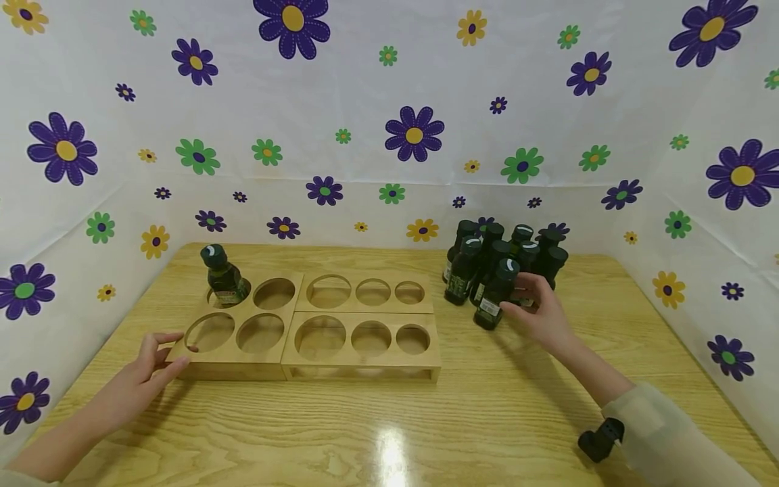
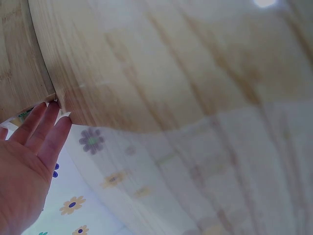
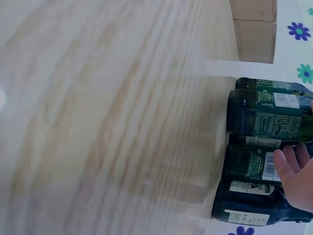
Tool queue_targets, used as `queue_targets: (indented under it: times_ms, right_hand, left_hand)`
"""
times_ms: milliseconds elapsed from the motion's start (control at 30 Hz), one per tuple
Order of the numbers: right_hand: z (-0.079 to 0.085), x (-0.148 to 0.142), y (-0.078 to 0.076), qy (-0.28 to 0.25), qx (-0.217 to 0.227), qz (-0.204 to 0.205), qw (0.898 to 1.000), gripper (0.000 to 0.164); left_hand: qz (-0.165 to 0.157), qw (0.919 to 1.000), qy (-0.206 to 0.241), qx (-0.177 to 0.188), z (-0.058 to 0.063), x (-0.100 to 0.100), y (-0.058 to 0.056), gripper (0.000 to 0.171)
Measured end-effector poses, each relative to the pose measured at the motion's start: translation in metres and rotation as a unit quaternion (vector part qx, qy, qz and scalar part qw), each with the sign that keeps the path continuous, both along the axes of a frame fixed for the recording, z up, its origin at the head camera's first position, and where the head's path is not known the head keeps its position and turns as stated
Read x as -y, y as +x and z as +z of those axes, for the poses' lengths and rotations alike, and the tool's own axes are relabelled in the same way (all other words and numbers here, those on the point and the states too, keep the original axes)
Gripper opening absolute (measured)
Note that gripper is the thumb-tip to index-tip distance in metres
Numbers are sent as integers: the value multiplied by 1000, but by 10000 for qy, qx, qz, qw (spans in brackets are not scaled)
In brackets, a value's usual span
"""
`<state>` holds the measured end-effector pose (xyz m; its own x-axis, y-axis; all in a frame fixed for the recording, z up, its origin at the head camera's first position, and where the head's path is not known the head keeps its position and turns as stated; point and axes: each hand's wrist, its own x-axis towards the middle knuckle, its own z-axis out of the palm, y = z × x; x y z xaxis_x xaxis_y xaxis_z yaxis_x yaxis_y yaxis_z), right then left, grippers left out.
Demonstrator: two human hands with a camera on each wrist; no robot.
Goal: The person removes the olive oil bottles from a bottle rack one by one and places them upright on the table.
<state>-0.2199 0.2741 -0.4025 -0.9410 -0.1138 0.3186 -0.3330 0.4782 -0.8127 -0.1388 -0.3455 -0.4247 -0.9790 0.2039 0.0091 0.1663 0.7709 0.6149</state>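
In the head view, my left hand holds the front left corner of a wooden rack with round holes, thumb at its front and fingers along its side. The left wrist view shows fingertips right at the rack's edge. One dark green bottle leans in the rack's back left hole. On the right, my right hand is beside the foremost dark bottle, thumb and forefinger spread apart at its right side. In the right wrist view the thumb overlaps a bottle with a barcode label.
Several more dark bottles with black caps stand clustered behind the foremost one. A second wooden rack with two rows of holes adjoins the first. A black device is by the right sleeve. A flowered cloth surrounds the wooden table.
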Motion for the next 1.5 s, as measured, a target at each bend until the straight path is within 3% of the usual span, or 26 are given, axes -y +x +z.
queue_targets:
  times_ms: [133,367,600,833,1167,1500]
  right_hand:
    - [4,-2,5,-124,-401,11,9991,50]
    - [20,5,22,-57,-649,-145,9978,43]
    - [33,39,28,-248,-563,399,9973,41]
    - [36,87,11,-307,-486,1063,9927,44]
    - [47,163,-20,-340,120,2106,9769,50]
    - [57,234,-51,148,333,2535,9667,57]
  left_hand:
    - [5,10000,60,21,-1,1,1,46]
    - [21,10000,4,21,-1,1,1,47]
    - [13,10000,-23,7,0,0,0,48]
    - [4,10000,43,55,2,-1,0,47]
    - [2,10000,40,-3,1,0,0,45]
    - [-49,9998,169,-87,0,0,1,44]
